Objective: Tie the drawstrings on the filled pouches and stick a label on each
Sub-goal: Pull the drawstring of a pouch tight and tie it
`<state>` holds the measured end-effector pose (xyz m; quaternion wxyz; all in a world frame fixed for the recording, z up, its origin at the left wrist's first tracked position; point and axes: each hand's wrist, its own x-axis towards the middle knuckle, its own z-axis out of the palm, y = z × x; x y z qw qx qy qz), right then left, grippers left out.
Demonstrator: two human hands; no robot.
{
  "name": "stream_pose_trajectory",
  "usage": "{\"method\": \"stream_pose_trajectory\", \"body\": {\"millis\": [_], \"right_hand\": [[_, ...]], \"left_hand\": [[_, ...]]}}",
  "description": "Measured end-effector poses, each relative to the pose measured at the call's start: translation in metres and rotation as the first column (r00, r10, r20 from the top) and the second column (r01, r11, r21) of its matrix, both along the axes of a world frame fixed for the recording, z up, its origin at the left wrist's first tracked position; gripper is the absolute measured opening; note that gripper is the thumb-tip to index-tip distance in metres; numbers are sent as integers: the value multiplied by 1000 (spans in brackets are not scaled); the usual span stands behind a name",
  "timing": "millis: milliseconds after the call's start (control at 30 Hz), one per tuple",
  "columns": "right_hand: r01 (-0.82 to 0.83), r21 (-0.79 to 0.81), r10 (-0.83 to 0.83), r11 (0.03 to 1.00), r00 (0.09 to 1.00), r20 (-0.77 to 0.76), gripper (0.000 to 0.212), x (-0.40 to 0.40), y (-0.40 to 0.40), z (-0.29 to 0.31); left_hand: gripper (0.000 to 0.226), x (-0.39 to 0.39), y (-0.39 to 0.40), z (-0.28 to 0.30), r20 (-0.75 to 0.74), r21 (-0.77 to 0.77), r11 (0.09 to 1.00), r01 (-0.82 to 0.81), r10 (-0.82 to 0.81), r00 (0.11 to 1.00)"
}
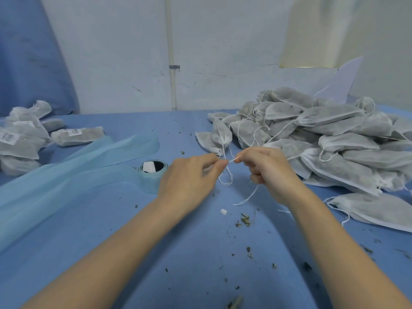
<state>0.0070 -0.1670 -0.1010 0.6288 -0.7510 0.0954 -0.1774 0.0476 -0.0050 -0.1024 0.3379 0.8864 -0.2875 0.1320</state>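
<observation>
Two hands pinching one white drawstring [231,160], left grip [189,177], right grip [267,170], pouch [219,136] behind

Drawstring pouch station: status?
Left hand and right hand both pinch the white drawstring, mid-tie. Its pouch lies just behind. Label roll beside left hand. Nothing in the way.

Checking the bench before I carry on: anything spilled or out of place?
Yes. Dark dried herb crumbs lie scattered over the blue table cover, thickest below the hands, likely leaked from the white mesh pouches. A small white scrap lies loose among them. A light-blue liner strip trails off the label roll.
</observation>
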Motion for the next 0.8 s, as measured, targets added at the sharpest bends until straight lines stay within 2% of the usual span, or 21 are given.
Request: {"method": "stream_pose_trajectory", "body": {"millis": [133,200,233,267,333,367,433,500,567,633,700,733,767,800], "right_hand": [[9,2,-9,1000,998,-60,37,-1,0,3],[24,152,-10,988,995,-97,37,0,2,5],[17,295,17,955,994,-111,38,1,4,6],[-2,470,62,882,992,-112,40,2,6,6],[-50,769,141,637,989,-52,36,3,13,6],[-82,858,152,507,988,4,29,3,17,5],[-155,932,103,326,986,129,22,2,26,4],[-226,939,39,258,974,224,24,2,33,3],[-274,921,30,278,961,277,27,2,37,2],[-303,867,96,395,952,289,33,3,39,1],[-269,713,161,647,963,218,40,4,38,-1],[-232,562,169,794,972,164,44,3,39,-1],[-200,398,166,895,979,119,49,3,40,-2],[-184,275,167,944,982,83,53,2,41,-2]], "left_hand": [[27,4,-6,-1,-33,-69,994,84,-86,996],[24,4,-8,-3,-89,-122,985,125,-136,987],[21,3,-9,-4,-114,-147,979,144,-162,980],[17,2,-10,-6,-127,-172,972,157,-180,975],[9,1,-10,-9,-96,-225,961,161,-186,978],[7,0,-10,-10,-47,-242,959,149,-165,985],[9,-3,-11,-13,68,-246,963,106,-92,993],[16,-9,-15,-17,176,-258,962,90,-45,983],[16,-13,-20,-20,234,-303,949,89,-17,972],[12,-13,-20,-20,215,-373,924,78,4,977],[7,-10,-17,-20,137,-450,890,75,-14,990],[7,-8,-15,-21,98,-479,874,78,-35,995],[11,-6,-13,-21,61,-497,864,77,-54,997],[14,-6,-12,-20,25,-507,859,74,-71,997]]}}
